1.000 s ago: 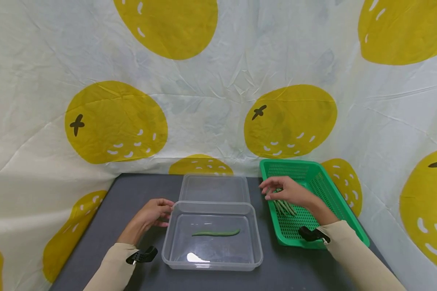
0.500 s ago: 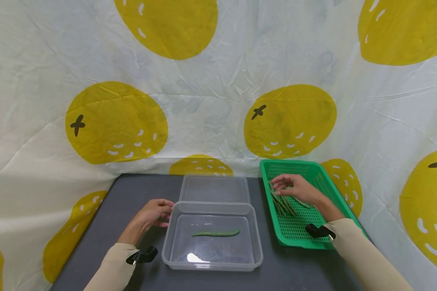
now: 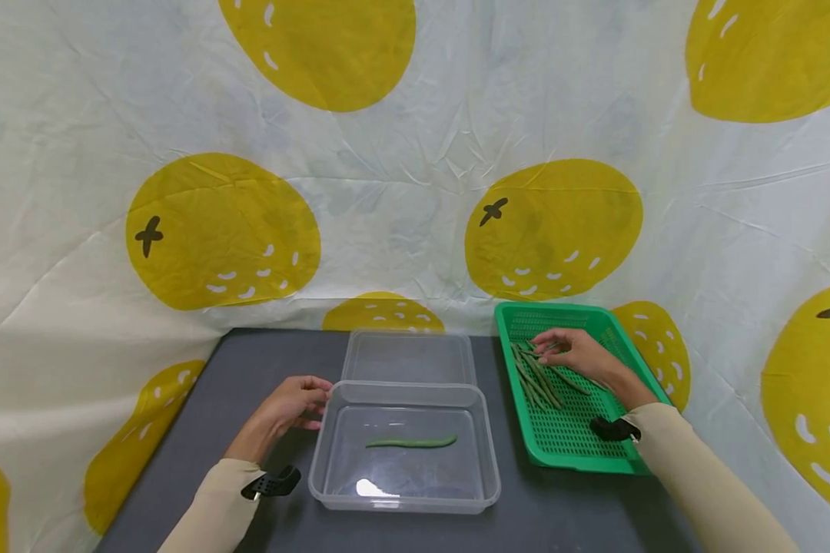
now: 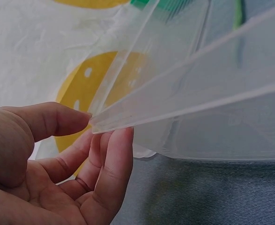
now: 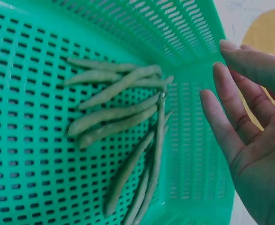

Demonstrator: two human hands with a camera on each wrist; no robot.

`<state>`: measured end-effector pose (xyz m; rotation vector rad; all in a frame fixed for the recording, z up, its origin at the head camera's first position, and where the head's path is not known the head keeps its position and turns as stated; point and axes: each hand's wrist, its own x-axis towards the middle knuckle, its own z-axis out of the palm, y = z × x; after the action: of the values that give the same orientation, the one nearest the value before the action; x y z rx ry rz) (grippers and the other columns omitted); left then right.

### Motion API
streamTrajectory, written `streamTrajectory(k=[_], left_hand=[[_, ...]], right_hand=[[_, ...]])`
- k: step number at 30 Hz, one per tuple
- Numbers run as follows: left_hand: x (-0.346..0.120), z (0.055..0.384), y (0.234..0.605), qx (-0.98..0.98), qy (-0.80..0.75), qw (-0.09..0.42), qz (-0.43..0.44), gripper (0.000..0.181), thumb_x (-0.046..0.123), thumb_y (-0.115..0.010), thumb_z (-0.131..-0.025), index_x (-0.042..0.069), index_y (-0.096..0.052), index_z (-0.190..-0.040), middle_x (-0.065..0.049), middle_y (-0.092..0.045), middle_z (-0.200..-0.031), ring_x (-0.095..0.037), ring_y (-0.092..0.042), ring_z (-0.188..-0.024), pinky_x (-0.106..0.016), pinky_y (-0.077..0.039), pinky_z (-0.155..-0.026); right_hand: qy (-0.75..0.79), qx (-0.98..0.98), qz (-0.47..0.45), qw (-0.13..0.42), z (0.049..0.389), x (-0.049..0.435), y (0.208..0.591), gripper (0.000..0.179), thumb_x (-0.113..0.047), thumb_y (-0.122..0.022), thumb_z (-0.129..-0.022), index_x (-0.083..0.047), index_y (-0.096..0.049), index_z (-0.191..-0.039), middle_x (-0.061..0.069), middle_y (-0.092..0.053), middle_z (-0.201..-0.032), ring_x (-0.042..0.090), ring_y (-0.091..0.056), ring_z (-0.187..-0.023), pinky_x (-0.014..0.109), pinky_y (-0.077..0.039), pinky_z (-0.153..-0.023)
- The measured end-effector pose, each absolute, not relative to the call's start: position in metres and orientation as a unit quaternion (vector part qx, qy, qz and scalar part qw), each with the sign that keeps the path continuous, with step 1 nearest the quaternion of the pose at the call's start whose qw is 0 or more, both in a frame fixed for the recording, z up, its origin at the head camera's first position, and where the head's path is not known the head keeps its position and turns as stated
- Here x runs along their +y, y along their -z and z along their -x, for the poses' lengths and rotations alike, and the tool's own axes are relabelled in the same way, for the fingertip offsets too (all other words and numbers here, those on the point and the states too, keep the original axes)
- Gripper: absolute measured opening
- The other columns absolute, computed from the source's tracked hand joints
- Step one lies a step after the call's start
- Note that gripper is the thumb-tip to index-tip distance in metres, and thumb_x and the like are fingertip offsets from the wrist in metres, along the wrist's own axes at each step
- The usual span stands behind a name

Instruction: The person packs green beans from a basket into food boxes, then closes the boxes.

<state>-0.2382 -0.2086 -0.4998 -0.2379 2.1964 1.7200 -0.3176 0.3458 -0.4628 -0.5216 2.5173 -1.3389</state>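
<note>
A clear plastic container holds one green bean lying crosswise. My left hand is at its back-left corner; up close in the left wrist view, thumb and fingertips pinch the container's corner rim. Over the green basket hovers my right hand, fingers loosely bent and nothing between them. Several green beans lie in a loose pile on the basket floor. The right wrist view puts the fingers apart from the beans, near the basket wall.
A flat clear lid lies behind the container on the dark table. A pale curtain with yellow fruit prints hangs behind the table. The basket stands at the table's right side.
My right hand has moved right, from the basket's left rim to above the beans, which show more fully. The left hand, container and bean inside it stay put.
</note>
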Motion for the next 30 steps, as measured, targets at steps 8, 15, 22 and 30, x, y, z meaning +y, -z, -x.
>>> streamTrajectory(k=[8,15,22,30], left_hand=[[-0.209,0.234,0.499,0.775,-0.603,0.17,0.081,0.027,0.01,-0.061,-0.099,-0.005,-0.063,-0.12,-0.021,-0.069,-0.108,-0.025,-0.068,-0.083,-0.041,-0.061,-0.066],[-0.21,0.237,0.5,0.772,-0.605,0.178,0.077,0.029,0.011,-0.062,-0.098,-0.006,-0.063,-0.122,-0.021,-0.069,-0.109,-0.024,-0.068,-0.083,-0.041,-0.061,-0.068],[-0.211,0.238,0.5,0.775,-0.602,0.177,0.076,0.029,0.01,-0.062,-0.098,-0.007,-0.062,-0.122,-0.022,-0.069,-0.11,-0.025,-0.069,-0.083,-0.042,-0.062,-0.069],[-0.209,0.238,0.499,0.772,-0.607,0.168,0.086,0.026,0.008,-0.062,-0.097,-0.005,-0.064,-0.12,-0.022,-0.069,-0.108,-0.024,-0.068,-0.081,-0.042,-0.061,-0.067]], right_hand=[[0.45,0.869,0.161,0.129,0.319,0.36,0.476,0.043,-0.007,-0.064,-0.099,0.007,-0.052,-0.138,0.031,-0.06,-0.124,0.041,-0.064,-0.109,0.047,-0.056,-0.093],[0.444,0.875,0.14,0.134,0.319,0.368,0.485,0.046,-0.01,-0.064,-0.1,0.007,-0.051,-0.14,0.033,-0.058,-0.129,0.042,-0.064,-0.111,0.059,-0.049,-0.099],[0.434,0.881,0.136,0.131,0.322,0.374,0.488,0.047,-0.012,-0.065,-0.099,0.005,-0.051,-0.141,0.033,-0.053,-0.139,0.045,-0.058,-0.121,0.058,-0.05,-0.099],[0.425,0.886,0.138,0.126,0.325,0.376,0.494,0.051,-0.011,-0.068,-0.097,0.008,-0.049,-0.142,0.033,-0.045,-0.146,0.054,-0.047,-0.13,0.058,-0.049,-0.099]])
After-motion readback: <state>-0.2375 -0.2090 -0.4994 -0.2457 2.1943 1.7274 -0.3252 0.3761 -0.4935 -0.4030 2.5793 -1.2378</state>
